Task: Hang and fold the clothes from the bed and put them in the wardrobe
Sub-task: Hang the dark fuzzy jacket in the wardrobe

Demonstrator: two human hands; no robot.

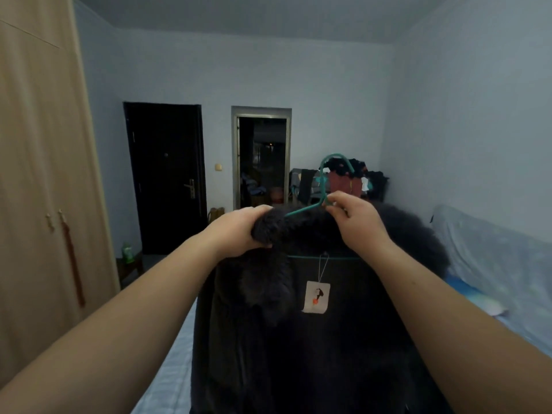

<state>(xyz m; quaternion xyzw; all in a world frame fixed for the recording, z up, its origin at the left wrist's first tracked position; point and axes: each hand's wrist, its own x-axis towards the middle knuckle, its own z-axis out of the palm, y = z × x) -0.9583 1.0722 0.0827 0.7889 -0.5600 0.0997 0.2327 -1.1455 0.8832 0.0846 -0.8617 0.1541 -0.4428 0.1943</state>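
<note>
A dark coat [298, 348] with a fluffy fur collar hangs in front of me on a teal hanger [324, 177]. My left hand [236, 231] grips the left end of the fur collar. My right hand [355, 222] pinches the hanger at the base of its hook. A white tag [316, 296] dangles on a string from the coat's neck. The bed [176, 369] with a pale blue sheet lies below the coat. The wooden wardrobe [38, 174] stands at the left with its doors closed.
A pile of clothes [346, 180] sits at the far end of the room. A dark door [167, 177] and an open doorway [263, 162] are in the back wall. A green bottle [127, 252] stands on a small stool by the wardrobe.
</note>
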